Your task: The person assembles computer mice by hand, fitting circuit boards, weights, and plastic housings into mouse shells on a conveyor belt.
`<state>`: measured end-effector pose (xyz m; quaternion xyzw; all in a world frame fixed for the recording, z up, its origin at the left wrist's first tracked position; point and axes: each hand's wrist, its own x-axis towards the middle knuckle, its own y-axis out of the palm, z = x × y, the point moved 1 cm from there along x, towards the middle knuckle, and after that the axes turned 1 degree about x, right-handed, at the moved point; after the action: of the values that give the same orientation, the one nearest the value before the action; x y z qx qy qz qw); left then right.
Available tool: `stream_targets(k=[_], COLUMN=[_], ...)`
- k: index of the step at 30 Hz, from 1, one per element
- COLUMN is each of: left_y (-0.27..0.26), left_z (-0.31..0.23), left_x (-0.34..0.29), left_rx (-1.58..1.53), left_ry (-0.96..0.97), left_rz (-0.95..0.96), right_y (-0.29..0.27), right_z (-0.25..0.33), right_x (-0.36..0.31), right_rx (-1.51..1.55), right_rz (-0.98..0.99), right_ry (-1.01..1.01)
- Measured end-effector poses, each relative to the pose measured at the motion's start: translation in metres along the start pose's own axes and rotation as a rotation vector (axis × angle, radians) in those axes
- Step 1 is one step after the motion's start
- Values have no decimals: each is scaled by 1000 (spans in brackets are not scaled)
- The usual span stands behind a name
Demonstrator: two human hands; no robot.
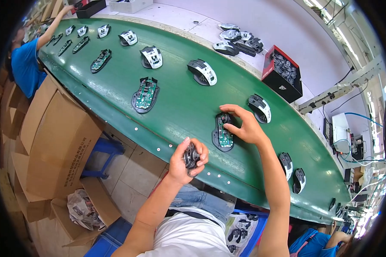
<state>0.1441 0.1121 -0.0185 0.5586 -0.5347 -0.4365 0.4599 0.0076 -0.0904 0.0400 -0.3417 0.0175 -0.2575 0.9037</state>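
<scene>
My left hand (180,165), at the lower centre of the frame, is curled round several dark rounded parts (191,156), held just over the near edge of the green conveyor belt (184,111). My right hand (247,125), right of centre, is narrowed, thumb and fingers set about a small dark round part (225,119) at the upper end of a mouse base (223,138) with a green circuit board; whether it grips or merely touches that part, I cannot tell. The base lies on the belt, slightly tilted in the frame. Just right of my right hand rests a black-and-white mouse shell (260,108); a second circuit-board base (145,96) lies left of centre, and further bases and shells recede toward the upper left. At the upper right, an open black-and-red box (281,87) contains many greyish round parts (286,68). At the far upper left, a co-worker in a blue shirt (26,64) extends an arm across the belt's end.
</scene>
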Motion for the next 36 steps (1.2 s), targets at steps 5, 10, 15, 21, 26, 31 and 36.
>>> stream_targets(k=[5, 10, 15, 21, 26, 31, 36], left_y=[2, 3, 4, 3, 5, 3, 1], left_z=[1, -3, 2, 2, -2, -3, -5], left_x=[2, -3, 2, 1, -4, -2, -4], left_rx=[1, 46, 22, 38, 63, 7, -33], left_ry=[-20, -1, -22, -24, -23, -18, -47], left_rz=[9, -40, -11, -19, -10, 72, 88], right_y=[-7, -37, -80, -45, 18, 57, 67], right_z=[-15, -6, -73, -40, 56, 51, 61], right_x=[-11, -11, -44, -55, -63, -53, -38], right_rx=[-40, -262, -595, -462, -462, -594, -631], right_rz=[49, -412, -218, -422, -499, -506, -440], right_ry=[30, -2, 105, 179, 251, 387, 517])
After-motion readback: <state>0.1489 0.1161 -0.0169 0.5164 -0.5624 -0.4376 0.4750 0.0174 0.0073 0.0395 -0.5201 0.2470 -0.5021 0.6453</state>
